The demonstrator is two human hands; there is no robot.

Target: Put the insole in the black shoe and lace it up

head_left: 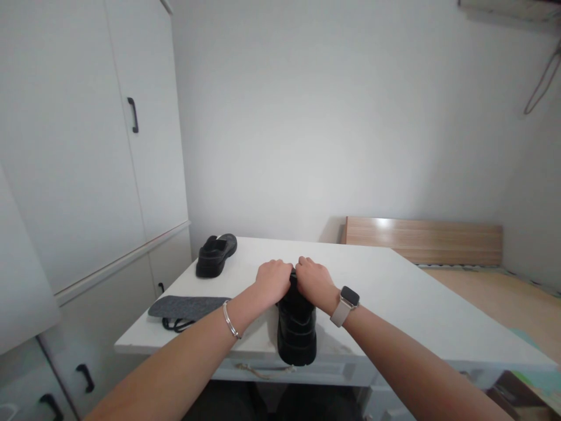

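Observation:
A black chunky shoe stands on the white table near its front edge, heel toward me. My left hand and my right hand are both curled over the shoe's far part, knuckles up, side by side and nearly touching. The fingertips are hidden behind the hands. A bracelet is on my left wrist and a watch on my right. A second black shoe lies at the table's far left corner. A grey insole with a black lace lies on the left of the table.
White wardrobe doors with black handles stand close on the left, with drawers below. A wooden bed frame lies along the far wall on the right. A drawer with a cord handle is under the table's front edge.

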